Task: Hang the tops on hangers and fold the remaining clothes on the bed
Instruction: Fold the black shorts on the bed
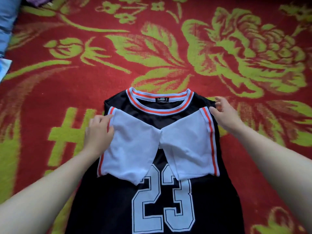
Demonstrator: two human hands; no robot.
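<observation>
Your jersey (108, 200) lies flat, front up, on the blanket (168, 48). It is black, slightly shiny cloth with a big white 23 and a ribbed red-and-white collar, and both white sleeves (131, 146) are folded in over the chest. Your left hand (98, 134) pinches one striped cuff with curled fingers. Your right hand (226, 115) has its fingers spread, thumb touching the other cuff. The blanket is fuzzy red with green flowers.

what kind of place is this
Probably a bedroom, on a bed: a jersey is laid out on a red flowered blanket, with what looks like a blue pillow at the left edge and purple cloth beyond it.
</observation>
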